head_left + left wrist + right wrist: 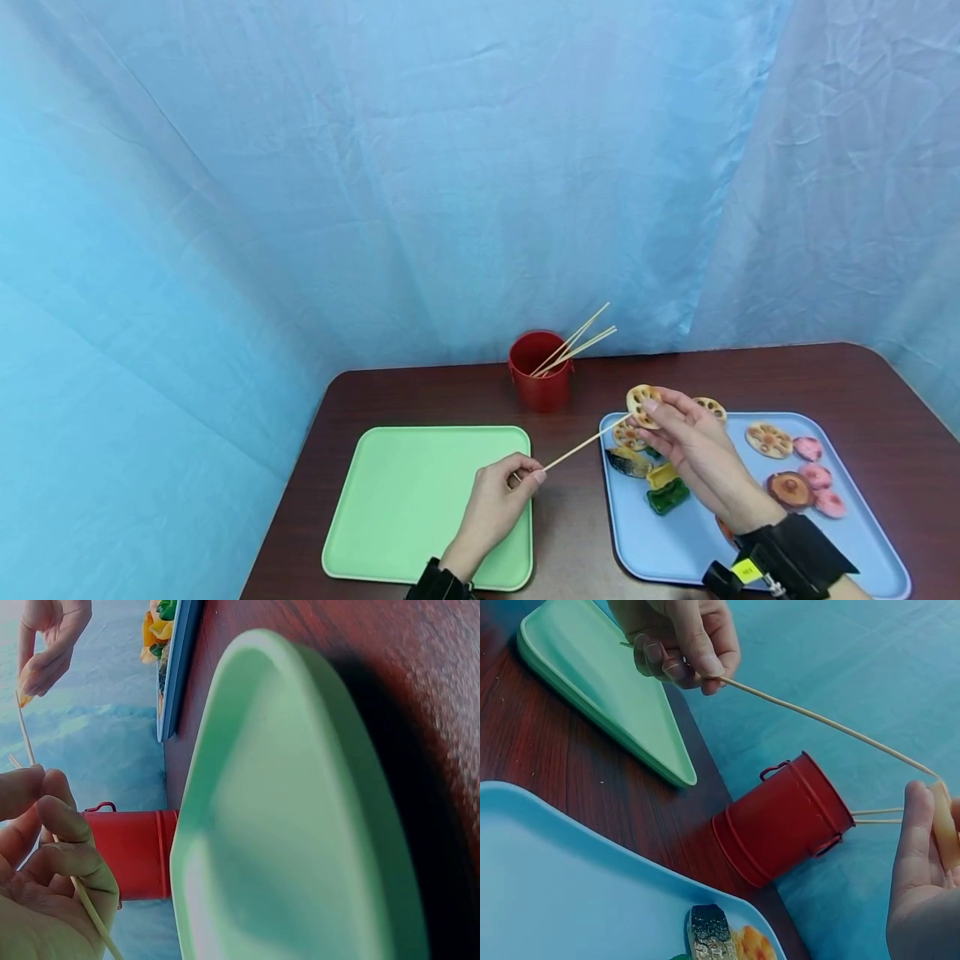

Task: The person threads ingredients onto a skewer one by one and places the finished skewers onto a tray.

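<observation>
My left hand (498, 496) pinches a thin wooden skewer (585, 444) between thumb and fingers, over the right side of the green tray (420, 500). The skewer slants up to the right. In my right hand (693, 450) is a lotus root slice (642, 405), gripped by thumb and fingers above the blue tray (637, 550). The skewer's tip is right at the slice's edge, as the right wrist view shows with the skewer (825, 720) and the slice (945, 829). My right hand hides part of the blue tray's food.
Behind the trays stands a red bucket (542, 387) holding several skewers (577, 342). On the blue tray lie another lotus root slice (768, 440), a mushroom (789, 490), pink pieces (816, 476), a green pepper piece (667, 497) and a fish piece (628, 462). A blue curtain (450, 183) hangs behind the table.
</observation>
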Demonstrator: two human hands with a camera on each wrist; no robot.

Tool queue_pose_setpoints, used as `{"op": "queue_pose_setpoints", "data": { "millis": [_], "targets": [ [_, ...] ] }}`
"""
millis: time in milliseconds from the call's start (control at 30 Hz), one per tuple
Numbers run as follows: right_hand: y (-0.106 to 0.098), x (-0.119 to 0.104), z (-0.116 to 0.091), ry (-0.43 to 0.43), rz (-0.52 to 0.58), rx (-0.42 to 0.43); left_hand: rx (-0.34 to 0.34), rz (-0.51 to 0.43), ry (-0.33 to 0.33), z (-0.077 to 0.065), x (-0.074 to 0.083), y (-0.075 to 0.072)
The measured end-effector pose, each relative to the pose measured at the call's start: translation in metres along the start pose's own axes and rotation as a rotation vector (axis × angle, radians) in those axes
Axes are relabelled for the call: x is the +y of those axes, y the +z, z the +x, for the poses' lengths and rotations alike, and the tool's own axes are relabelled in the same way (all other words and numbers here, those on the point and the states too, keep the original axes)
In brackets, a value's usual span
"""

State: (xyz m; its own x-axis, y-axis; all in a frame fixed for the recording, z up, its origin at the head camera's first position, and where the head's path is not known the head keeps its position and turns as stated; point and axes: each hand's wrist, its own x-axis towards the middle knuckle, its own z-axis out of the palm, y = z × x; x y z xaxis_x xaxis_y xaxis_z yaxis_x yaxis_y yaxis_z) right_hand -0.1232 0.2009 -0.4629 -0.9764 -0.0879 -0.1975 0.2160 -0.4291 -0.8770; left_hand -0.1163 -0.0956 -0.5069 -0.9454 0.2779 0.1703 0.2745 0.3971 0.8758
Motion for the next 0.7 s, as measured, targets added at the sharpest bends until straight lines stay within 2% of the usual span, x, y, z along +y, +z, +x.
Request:
{"op": "queue_pose_setpoints", "data": {
  "millis": [300,433,533,700],
  "targets": [
    [0.0008,0.0019,-0.0002,-0.034,0.015,-0.028,0.004,-0.004,-0.009,-0.0013,-0.0013,0.0003],
    [0.0015,0.0041,-0.0002,-0.106,-0.104,-0.009,0.007,-0.002,-0.015,-0.0008,-0.0003,0.0011],
    [0.0036,0.0051,-0.0001,-0.152,-0.229,0.042,0.010,-0.001,-0.024,0.0001,0.0007,0.0025],
    [0.0076,0.0034,0.0014,-0.142,-0.337,0.128,0.030,0.002,-0.029,0.0007,0.0029,0.0051]
  ]
}}
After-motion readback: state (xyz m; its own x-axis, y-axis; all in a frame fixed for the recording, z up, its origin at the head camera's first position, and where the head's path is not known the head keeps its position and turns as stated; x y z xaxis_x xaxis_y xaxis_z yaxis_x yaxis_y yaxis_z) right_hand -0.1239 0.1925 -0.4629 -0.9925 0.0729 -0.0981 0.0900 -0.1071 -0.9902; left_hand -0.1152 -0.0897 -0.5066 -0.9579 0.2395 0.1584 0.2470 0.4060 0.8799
